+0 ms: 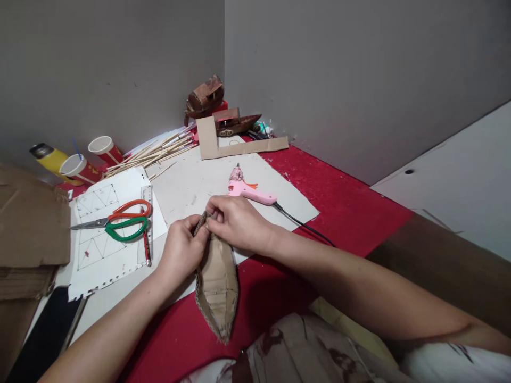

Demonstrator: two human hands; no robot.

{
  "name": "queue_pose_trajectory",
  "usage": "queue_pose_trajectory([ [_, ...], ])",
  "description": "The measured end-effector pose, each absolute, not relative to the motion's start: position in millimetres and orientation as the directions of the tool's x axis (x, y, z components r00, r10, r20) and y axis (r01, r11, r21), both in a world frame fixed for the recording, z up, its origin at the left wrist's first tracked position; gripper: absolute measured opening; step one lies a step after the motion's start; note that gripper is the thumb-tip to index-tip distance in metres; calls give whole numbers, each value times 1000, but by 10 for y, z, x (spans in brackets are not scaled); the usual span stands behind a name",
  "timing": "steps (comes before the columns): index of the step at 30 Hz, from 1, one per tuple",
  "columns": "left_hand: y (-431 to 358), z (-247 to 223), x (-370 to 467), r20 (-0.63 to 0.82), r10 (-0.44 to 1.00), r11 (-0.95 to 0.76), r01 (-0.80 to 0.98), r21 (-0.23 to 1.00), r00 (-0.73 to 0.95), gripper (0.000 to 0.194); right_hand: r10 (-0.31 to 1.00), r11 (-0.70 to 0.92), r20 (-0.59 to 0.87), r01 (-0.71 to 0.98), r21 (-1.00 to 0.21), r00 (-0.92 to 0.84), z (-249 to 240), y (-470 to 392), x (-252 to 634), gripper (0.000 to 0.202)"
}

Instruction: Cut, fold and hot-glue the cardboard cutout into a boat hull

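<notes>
A boat-shaped cardboard hull (pixel 217 274) with raised walls and a pointed near end lies at the table's front edge. My left hand (pixel 183 244) grips its far end from the left, thumb on the wall. From the right, my right hand (pixel 235 223) pinches the same far end, its fingertips close to the left ones. The hull's far tip is partly hidden by my fingers. Just beyond my right hand rests a pink glue gun (pixel 249 189), its nozzle pointing away and its black cord trailing right.
Scissors (pixel 128 221) with orange and green handles, a ruler (pixel 146 234) and a pencil (pixel 147 249) lie on drawn paper at left. Behind are paper cups (pixel 104 150), wooden sticks (pixel 159 151), an L-shaped cardboard piece (pixel 207 143) and a brown model boat (pixel 239 125). Cardboard (pixel 34 218) stands far left.
</notes>
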State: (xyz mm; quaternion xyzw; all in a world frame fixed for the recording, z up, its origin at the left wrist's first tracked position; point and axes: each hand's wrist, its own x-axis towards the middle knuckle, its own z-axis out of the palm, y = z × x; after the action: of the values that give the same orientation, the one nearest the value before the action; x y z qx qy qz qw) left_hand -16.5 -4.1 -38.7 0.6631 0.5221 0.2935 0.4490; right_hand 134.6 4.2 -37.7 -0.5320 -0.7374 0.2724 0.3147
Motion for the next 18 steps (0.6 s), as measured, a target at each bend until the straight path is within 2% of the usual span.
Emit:
queue_pose_trajectory([
  [4,-21,-403,-174,-82,967,-2,327,945,243,11,949,306,196,577,-757,-246,-344,34,1360,12],
  [8,74,-393,-257,-82,990,66,140,988,112,13,952,300,212,529,-794,-222,-267,-35,1444,52],
  [10,144,-390,-315,-54,998,51,89,995,33,17,953,296,195,578,-760,-231,-250,-94,1464,59],
  [12,202,-389,-364,-44,998,45,26,999,-39,19,948,298,145,633,-714,-283,-254,-148,1455,56],
  [14,232,-379,-390,-56,996,53,-35,998,-74,19,930,316,86,663,-679,-356,-265,-174,1430,44],
  [16,232,-342,-401,-89,995,85,-81,993,-52,21,911,335,42,676,-657,-411,-260,-151,1419,30],
  [18,217,-272,-418,-130,991,131,-114,985,17,29,899,341,11,685,-644,-437,-228,-74,1452,24],
])
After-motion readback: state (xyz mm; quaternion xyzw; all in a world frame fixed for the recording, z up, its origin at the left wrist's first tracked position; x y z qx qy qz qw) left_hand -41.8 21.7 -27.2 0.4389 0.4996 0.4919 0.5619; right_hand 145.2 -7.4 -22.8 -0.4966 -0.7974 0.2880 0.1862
